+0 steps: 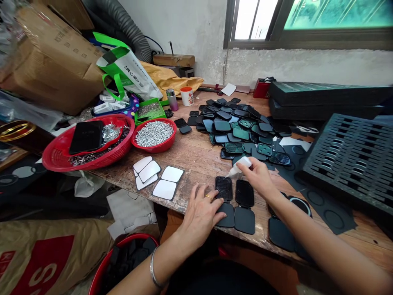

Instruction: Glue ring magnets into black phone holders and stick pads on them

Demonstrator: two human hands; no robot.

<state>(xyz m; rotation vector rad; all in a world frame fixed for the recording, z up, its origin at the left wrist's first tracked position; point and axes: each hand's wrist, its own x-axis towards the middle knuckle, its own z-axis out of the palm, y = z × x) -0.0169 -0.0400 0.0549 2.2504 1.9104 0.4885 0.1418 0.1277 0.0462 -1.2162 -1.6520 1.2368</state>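
Observation:
My right hand [254,174] is wrapped round a small white squeeze bottle [238,166], its nozzle pointing down-left at the upper edge of an open black hinged case [224,189]. My left hand [204,211] lies with fingers spread on the wooden table, its fingertips touching the left side of that case. A second open black case [245,193] lies just to the right. Left of my left hand are white cards with dark borders [168,182]. Beyond the bottle spreads a heap of black and dark green cases [241,133].
Red baskets [123,157] and a red bowl of small metal parts [159,146] stand at left, near a tumbler [172,100] and a mug [187,96]. Black slotted foam [353,159] and dark sheets [333,211] occupy the right. More cases [281,233] lie under my right forearm.

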